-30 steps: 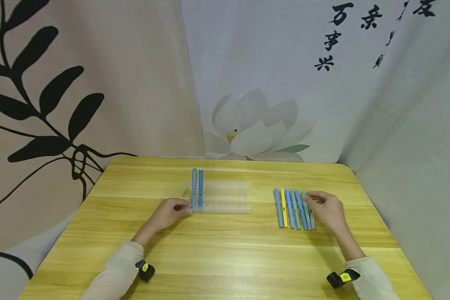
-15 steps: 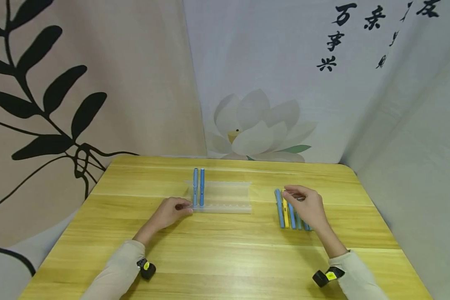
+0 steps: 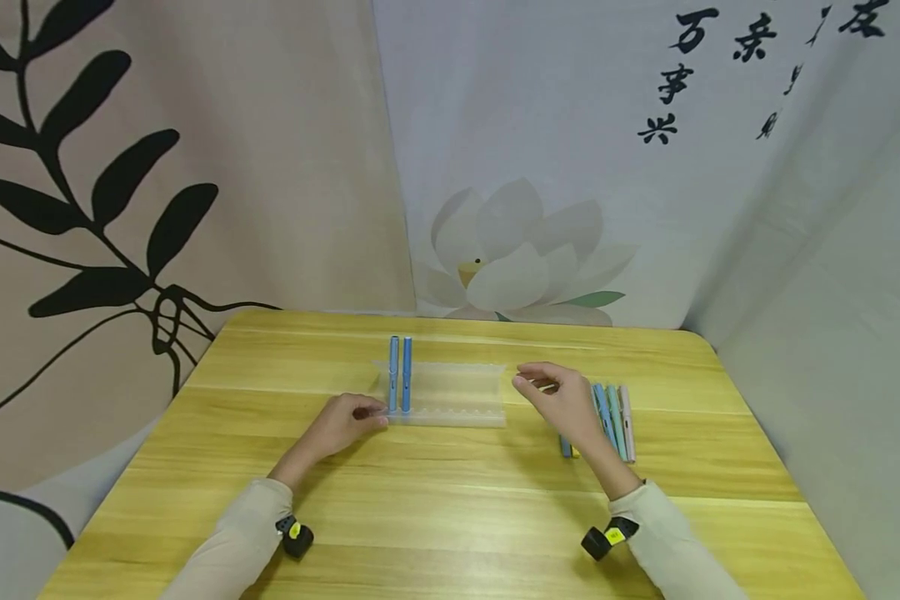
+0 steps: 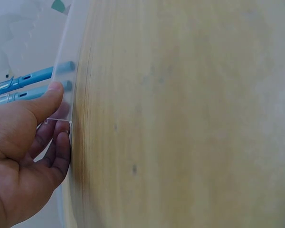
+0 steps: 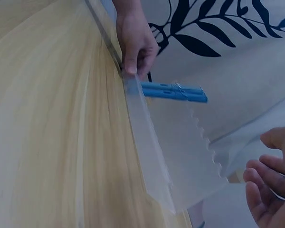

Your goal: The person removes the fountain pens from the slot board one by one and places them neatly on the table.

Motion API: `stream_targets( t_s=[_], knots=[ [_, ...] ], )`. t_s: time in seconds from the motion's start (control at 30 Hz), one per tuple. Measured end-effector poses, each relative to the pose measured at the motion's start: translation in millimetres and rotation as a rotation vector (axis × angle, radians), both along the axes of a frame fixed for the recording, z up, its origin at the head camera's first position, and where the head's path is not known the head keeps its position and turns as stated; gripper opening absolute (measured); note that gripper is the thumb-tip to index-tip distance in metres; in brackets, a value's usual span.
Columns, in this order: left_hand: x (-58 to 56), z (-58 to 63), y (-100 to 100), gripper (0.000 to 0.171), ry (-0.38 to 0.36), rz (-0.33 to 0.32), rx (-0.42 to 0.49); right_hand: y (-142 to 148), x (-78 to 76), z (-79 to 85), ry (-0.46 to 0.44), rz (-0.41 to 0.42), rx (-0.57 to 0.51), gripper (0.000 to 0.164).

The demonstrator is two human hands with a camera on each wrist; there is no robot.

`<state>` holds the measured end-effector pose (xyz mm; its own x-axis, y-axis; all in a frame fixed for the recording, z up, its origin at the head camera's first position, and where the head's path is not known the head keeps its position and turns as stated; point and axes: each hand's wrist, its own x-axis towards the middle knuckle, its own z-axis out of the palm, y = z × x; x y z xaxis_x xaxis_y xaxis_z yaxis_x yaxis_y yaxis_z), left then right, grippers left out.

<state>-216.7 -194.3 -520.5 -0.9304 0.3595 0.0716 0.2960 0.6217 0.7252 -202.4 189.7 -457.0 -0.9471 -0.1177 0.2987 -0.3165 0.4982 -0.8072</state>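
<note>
A clear plastic pen rack with notched edges lies on the table, two blue pens side by side at its left end. At the rack's near left corner my left hand pinches the edge, with the thumb on the front lip beside the pens. My right hand is in the air just right of the rack, fingers loosely bent and nothing between them. Behind it lies a row of pens, where a blue pen, a green pen and a greyish pen show; the hand and forearm hide most others.
The wooden table spreads out in front of both arms. A patterned curtain hangs right behind the table's far edge, and another pale cloth hangs along the right side.
My right hand has moved left from the far right end of the pen row, across the pens, to near the rack. The left hand keeps its hold on the rack's corner.
</note>
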Motion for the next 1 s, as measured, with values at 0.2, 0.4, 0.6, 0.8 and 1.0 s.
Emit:
stream_targets(
  t_s=[0.2, 0.4, 0.6, 0.8, 1.0],
  knots=[
    [-0.4, 0.4, 1.2, 0.027, -0.008, 0.010, -0.006, -24.4, -4.8, -3.3, -0.018, 0.030, -0.022, 0.029],
    [-0.5, 0.9, 1.0, 0.027, -0.014, 0.011, -0.006, -47.7, -9.3, -8.9, -0.052, 0.077, -0.058, 0.027],
    [-0.6, 0.9, 0.3, 0.026, -0.010, 0.008, 0.003, -74.6, -12.2, -16.1, -0.047, 0.116, -0.079, 0.023],
    [-1.1, 0.4, 0.4, 0.025, -0.010, 0.008, -0.002, -96.7, -14.8, -24.9, -0.041, 0.172, -0.073, 0.023],
    [-1.6, -0.7, 0.7, 0.025, -0.008, 0.002, -0.013, -115.8, -19.6, -32.9, -0.059, 0.183, -0.073, 0.022]
  ],
)
